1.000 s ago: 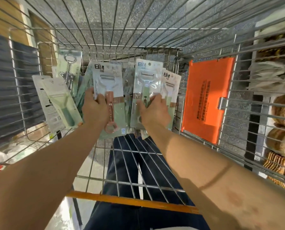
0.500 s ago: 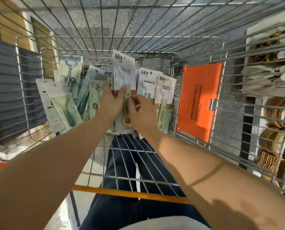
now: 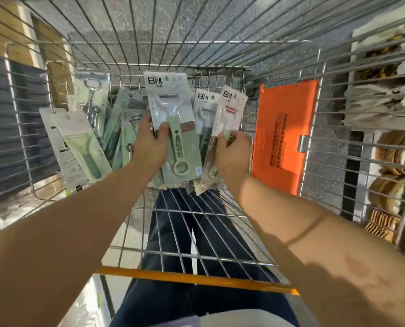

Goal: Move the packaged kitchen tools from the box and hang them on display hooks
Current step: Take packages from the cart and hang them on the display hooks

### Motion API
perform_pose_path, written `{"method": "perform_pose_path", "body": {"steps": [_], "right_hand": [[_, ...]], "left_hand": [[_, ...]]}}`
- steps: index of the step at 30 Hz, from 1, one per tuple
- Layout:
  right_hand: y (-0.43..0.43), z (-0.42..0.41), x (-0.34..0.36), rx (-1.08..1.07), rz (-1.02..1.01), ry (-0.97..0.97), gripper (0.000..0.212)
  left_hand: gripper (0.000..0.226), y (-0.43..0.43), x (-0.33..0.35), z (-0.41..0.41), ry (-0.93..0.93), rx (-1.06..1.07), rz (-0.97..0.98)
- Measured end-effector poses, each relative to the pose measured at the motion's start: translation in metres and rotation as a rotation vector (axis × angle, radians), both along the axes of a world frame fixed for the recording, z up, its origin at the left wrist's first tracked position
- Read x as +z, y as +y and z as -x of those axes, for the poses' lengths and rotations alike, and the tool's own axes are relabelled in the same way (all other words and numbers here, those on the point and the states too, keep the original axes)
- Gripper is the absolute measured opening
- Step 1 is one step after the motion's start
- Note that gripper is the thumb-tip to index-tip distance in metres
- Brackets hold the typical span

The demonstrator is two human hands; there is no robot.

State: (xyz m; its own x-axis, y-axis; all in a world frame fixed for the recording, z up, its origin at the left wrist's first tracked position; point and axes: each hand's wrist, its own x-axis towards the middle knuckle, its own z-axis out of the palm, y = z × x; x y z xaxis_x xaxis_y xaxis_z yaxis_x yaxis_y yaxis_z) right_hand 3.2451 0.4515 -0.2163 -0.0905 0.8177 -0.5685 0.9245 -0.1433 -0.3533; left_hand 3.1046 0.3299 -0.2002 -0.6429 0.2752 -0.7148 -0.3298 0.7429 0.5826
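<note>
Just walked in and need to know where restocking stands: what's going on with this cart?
A person is reaching into a silver wire cart with both bare hands. The left hand grips a clear-fronted card pack with a pale green peeler, held upright. The right hand pinches a similar peeler pack with a reddish stripe beside it. More packaged tools lean at the cart's far end, left of an orange plastic panel. No display hook is in view.

Brightly, warmly lit from overhead; hard shadow across right forearm [image 3: 333,274]; motion-blurred toward right edge; wide-angle bowing at borders.
</note>
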Motion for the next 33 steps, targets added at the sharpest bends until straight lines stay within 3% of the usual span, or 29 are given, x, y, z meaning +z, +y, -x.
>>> {"method": "perform_pose_path", "body": {"steps": [7,12,17,21,27,33], "right_hand": [[-0.015,0.035,0.084,0.124,-0.061,0.286,0.024],[-0.016,0.077,0.155,0.189,-0.078,0.439,0.023],[-0.046,0.109,0.22,0.309,-0.096,0.597,0.024],[-0.073,0.125,0.278,0.411,-0.011,0.726,0.024],[-0.12,0.121,0.364,0.57,0.171,0.921,0.035],[-0.192,0.113,0.452,0.699,0.306,1.097,0.055]], "left_hand": [[0.047,-0.005,0.072,0.027,0.073,-0.091,-0.054],[0.052,-0.018,0.135,0.045,0.124,-0.008,-0.106],[0.041,-0.04,0.213,0.045,0.222,0.15,-0.205],[0.061,-0.073,0.279,0.044,0.352,0.268,-0.21],[0.026,-0.141,0.361,0.015,0.563,0.447,-0.211],[0.038,-0.211,0.441,-0.026,0.694,0.794,-0.267]]}}
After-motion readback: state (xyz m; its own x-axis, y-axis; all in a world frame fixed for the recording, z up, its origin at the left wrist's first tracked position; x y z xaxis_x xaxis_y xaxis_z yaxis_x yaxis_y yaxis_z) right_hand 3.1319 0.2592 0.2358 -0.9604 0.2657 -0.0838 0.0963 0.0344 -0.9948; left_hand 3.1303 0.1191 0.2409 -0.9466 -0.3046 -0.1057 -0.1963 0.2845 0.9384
